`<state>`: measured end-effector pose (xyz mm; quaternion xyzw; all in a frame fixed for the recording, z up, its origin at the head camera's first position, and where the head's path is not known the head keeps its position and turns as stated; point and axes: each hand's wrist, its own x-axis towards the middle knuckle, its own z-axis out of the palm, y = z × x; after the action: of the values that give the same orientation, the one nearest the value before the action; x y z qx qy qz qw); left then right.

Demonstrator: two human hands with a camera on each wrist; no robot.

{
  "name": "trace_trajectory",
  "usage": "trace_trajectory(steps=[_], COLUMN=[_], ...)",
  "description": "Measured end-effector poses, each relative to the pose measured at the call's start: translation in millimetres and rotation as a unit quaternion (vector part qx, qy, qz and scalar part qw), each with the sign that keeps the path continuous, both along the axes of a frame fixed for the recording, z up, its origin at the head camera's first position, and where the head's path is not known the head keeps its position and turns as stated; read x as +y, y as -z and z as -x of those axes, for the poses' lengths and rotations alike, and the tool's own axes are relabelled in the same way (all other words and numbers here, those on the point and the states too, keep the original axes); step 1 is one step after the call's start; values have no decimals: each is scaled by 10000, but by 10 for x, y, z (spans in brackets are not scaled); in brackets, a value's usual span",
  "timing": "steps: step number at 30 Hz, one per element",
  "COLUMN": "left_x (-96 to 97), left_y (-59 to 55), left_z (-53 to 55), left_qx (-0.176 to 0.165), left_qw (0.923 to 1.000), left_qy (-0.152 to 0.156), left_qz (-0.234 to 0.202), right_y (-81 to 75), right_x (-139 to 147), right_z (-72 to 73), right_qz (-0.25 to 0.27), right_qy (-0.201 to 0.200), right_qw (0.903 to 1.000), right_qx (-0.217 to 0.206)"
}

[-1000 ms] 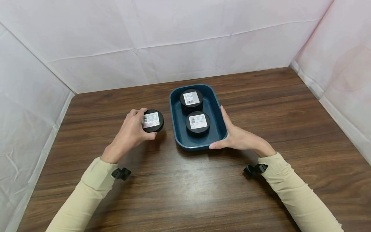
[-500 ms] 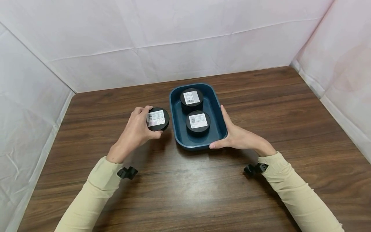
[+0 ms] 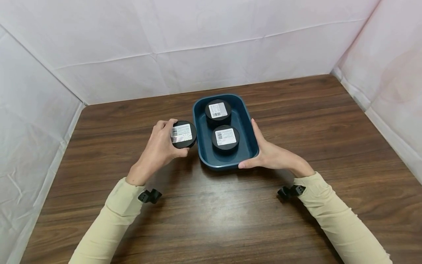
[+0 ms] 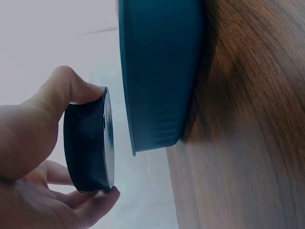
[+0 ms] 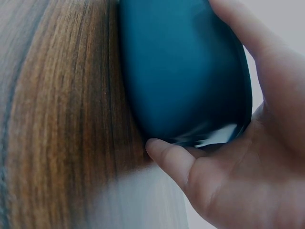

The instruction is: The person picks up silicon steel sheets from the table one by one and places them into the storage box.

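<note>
My left hand [image 3: 158,146] grips a round black container [image 3: 182,134] by its sides, thumb at the near edge and fingers at the far one. A white barcode label faces up on its lid. In the left wrist view, this container [image 4: 86,143] hangs above the table beside the tray wall [image 4: 159,81]. My right hand [image 3: 271,156] holds the near right corner of a dark blue rectangular tray [image 3: 217,167], thumb along the front and fingers on the right side. Inside the tray are a rear black container [image 3: 218,110] and a front black container [image 3: 225,138], both labelled; the rear one looks taller.
A dark brown wooden table [image 3: 211,216] bears the tray. White cloth walls [image 3: 204,47] enclose it at the back and both sides. Black wrist cameras [image 3: 150,196] are strapped over the sleeves.
My left hand has carried its black container to the right, close to the tray's left rim. The right hand and the tray stay in place.
</note>
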<state>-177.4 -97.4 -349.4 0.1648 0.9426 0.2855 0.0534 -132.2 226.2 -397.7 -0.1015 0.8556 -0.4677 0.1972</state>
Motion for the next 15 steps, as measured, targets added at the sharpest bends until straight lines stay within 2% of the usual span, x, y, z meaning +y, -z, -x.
trace_trajectory(steps=[15], left_x=[192], left_y=[-65], left_z=[-24], left_qx=[-11], left_qw=[9999], left_qy=[-50], left_qz=[-123], right_y=[13], right_x=[12], right_z=[2], right_qz=[8], right_qy=[-33], right_qw=[9999], right_qx=[117])
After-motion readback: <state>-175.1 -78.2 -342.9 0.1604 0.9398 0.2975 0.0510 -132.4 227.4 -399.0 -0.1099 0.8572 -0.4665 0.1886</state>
